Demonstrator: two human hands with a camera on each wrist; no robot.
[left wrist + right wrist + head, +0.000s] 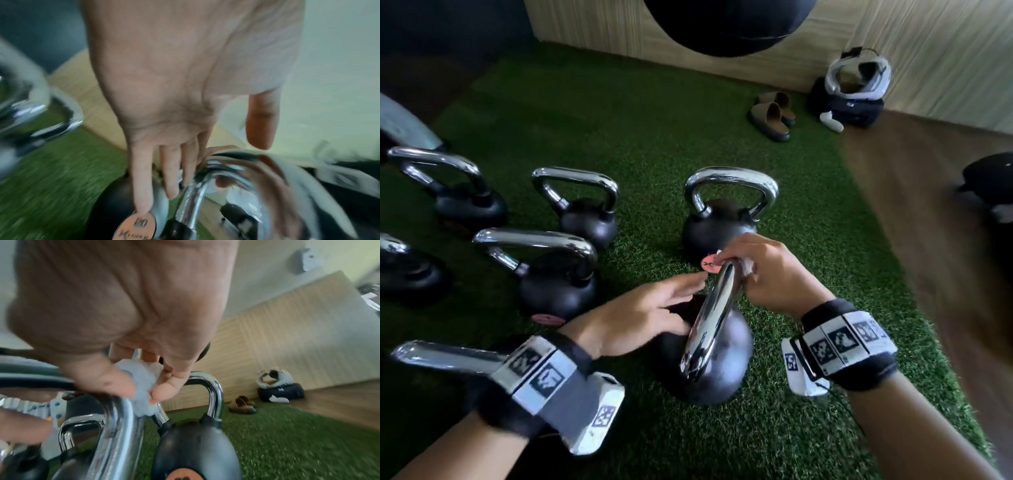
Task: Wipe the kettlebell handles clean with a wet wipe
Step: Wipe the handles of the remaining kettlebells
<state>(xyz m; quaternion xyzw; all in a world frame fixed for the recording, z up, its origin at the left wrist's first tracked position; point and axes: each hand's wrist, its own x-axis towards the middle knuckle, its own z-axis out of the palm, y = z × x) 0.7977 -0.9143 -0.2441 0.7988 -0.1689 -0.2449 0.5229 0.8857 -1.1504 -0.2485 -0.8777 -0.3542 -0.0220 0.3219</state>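
The nearest black kettlebell [726, 356] stands on green turf, its chrome handle [714, 315] running away from me. My right hand [753, 270] pinches a crumpled white wet wipe [748, 269] against the handle's far end. In the right wrist view the wipe [141, 386] sits between thumb and fingers on the handle [115, 434]. My left hand [661, 305] lies with straight fingers beside the handle, against the kettlebell's top. In the left wrist view its fingers [141, 186] stretch down next to the handle [236, 178], and one fingertip touches a pink round label [135, 225].
Several more chrome-handled kettlebells stand to the left and behind, the closest [722, 219] just beyond my right hand. Brown slippers [774, 116] and a black bag with a white headset [849, 99] lie by the wall. A black punching bag [719, 24] hangs above. Wooden floor [928, 205] borders the turf at right.
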